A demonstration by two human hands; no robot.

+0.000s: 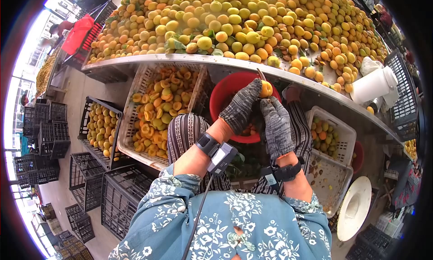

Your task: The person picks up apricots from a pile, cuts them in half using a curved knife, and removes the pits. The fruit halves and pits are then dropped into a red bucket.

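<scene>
An orange-yellow apricot (pixel 266 89) sits between the fingertips of my two gloved hands, over the rim of a red bucket (pixel 219 91). My left hand (pixel 242 106), in a grey knit glove, is closed with its fingertips against the fruit. My right hand (pixel 276 127), gloved alike, has its fingers pressed together just below the apricot. A thin, dark curved strip (pixel 260 74), like a narrow blade, sticks up past the fruit. Its lower end is hidden, so which hand grips it does not show. Orange pieces lie low in the bucket, partly covered by my hands.
Whole apricots (pixel 234 19) heap the metal-edged table (pixel 149 58) ahead. Left of my knees is a white crate (pixel 124 138) of halved apricots, beside a black crate (pixel 118 120) of whole ones. To the right are another fruit crate (pixel 349 138), a white bucket (pixel 367 86) and a pale hat (pixel 354 208).
</scene>
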